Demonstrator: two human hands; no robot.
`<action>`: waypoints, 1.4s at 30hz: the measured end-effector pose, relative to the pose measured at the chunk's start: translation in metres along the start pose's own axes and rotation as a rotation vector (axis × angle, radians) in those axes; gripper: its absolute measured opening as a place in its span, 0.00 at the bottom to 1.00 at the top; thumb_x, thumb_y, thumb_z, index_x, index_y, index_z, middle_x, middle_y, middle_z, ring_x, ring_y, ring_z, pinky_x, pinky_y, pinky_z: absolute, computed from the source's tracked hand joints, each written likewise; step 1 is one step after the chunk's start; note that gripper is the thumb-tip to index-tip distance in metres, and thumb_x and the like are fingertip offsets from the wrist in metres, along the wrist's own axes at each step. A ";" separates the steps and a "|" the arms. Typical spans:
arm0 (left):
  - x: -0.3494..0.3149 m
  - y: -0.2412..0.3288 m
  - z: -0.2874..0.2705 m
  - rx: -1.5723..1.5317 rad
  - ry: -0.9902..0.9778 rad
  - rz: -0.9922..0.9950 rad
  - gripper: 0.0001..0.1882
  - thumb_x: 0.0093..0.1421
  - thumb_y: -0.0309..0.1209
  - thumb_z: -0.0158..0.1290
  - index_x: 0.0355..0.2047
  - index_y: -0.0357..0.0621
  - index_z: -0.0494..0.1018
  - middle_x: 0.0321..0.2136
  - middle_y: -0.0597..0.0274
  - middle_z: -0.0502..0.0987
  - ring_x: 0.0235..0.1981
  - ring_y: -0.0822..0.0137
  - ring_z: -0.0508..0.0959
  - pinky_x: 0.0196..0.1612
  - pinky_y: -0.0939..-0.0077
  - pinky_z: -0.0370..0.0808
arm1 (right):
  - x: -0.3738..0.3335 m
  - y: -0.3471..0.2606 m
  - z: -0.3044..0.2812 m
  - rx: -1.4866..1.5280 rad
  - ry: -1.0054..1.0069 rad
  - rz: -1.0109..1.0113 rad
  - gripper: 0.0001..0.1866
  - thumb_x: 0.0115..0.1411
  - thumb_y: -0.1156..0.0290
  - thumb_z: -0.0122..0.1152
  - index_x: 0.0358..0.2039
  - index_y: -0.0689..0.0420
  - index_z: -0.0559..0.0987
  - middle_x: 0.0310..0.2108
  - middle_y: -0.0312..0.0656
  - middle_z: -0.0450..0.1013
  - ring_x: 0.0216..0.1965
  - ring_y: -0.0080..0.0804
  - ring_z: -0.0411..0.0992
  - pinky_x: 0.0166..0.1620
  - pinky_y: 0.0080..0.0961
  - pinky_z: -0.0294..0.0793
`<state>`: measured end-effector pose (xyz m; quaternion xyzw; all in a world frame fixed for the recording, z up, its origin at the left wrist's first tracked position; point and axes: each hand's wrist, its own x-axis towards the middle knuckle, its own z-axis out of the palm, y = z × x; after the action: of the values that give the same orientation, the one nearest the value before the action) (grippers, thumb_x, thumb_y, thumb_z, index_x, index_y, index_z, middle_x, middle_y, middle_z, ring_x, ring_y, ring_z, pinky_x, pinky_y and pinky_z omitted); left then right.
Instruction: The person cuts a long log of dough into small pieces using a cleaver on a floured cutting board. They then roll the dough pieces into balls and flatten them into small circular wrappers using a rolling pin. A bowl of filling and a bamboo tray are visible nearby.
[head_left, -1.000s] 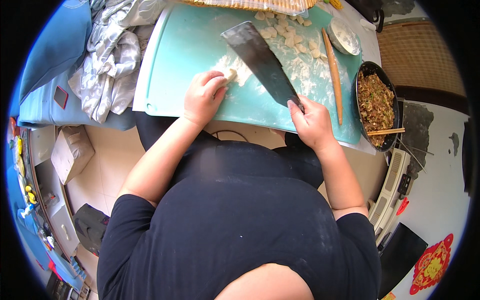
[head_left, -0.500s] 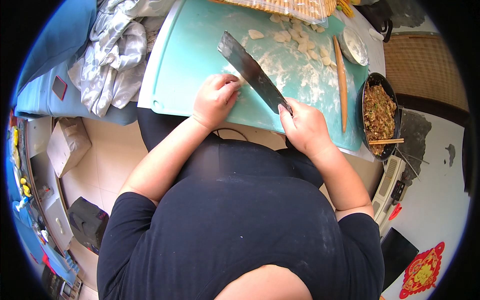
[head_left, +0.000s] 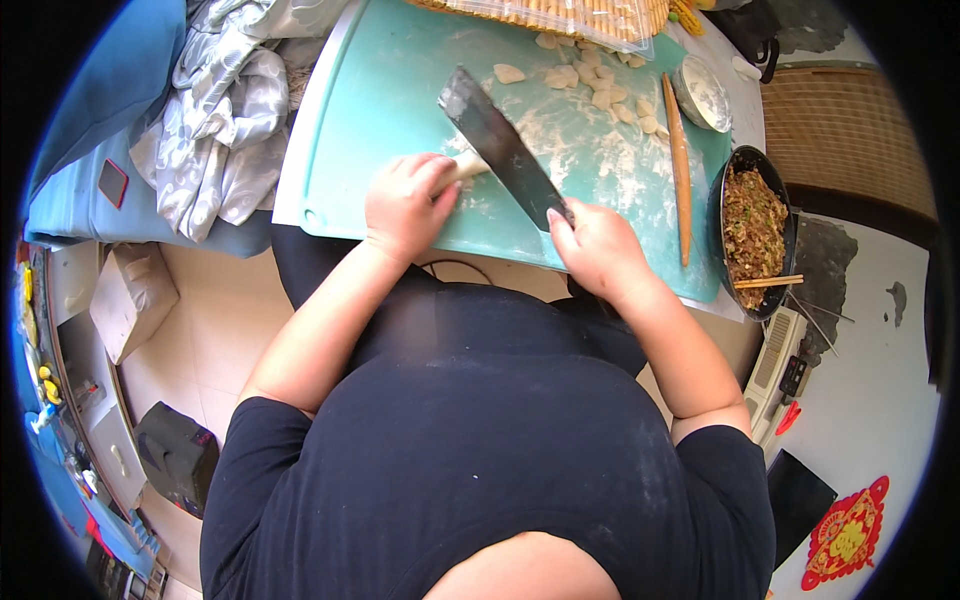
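Note:
My right hand (head_left: pixel 598 248) is closed round the handle of a dark, wide-bladed cleaver (head_left: pixel 500 145), whose blade slants up and to the left over the green board (head_left: pixel 350 130). A pale roll of dough (head_left: pixel 463 170) lies under the fingers of my left hand (head_left: pixel 405 205), and its free end sticks out toward the blade. Whether the blade touches the dough I cannot tell. Farther up the board are several small cut dough pieces (head_left: pixel 602 90) among scattered flour.
A wooden rolling pin (head_left: pixel 678 170) lies along the board's right side. Beside it are a bowl of flour (head_left: pixel 703 93) and a black pan of minced filling (head_left: pixel 755 230) with chopsticks (head_left: pixel 768 282) across it. A woven tray (head_left: pixel 560 15) stands at the far edge.
My left hand has shifted a little left and down, and more of the dough roll now shows beside the cleaver. The cleaver has barely moved.

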<state>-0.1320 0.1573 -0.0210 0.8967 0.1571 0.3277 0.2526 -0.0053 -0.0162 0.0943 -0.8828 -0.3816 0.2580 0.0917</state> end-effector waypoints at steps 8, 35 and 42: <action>0.003 -0.010 -0.001 0.045 0.080 -0.093 0.08 0.45 0.32 0.59 0.28 0.46 0.76 0.27 0.64 0.75 0.29 0.60 0.74 0.34 0.68 0.71 | -0.016 -0.002 -0.008 0.168 0.117 -0.133 0.12 0.59 0.63 0.48 0.34 0.57 0.75 0.23 0.50 0.72 0.26 0.52 0.70 0.31 0.40 0.69; -0.009 -0.006 -0.015 -0.193 -0.036 0.133 0.12 0.41 0.20 0.58 0.30 0.42 0.73 0.30 0.60 0.74 0.29 0.58 0.76 0.32 0.69 0.73 | -0.020 -0.013 0.004 0.224 0.141 -0.092 0.11 0.59 0.64 0.49 0.31 0.57 0.75 0.23 0.49 0.72 0.26 0.51 0.70 0.31 0.38 0.69; -0.012 -0.008 -0.013 -0.185 0.001 0.153 0.12 0.41 0.22 0.58 0.29 0.43 0.73 0.30 0.62 0.74 0.29 0.59 0.75 0.31 0.68 0.72 | -0.023 -0.019 0.004 0.117 0.096 -0.189 0.10 0.59 0.65 0.48 0.32 0.56 0.75 0.22 0.48 0.72 0.25 0.49 0.71 0.30 0.38 0.70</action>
<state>-0.1501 0.1631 -0.0226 0.8788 0.0574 0.3598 0.3082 -0.0328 -0.0196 0.1070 -0.8473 -0.4426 0.2276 0.1853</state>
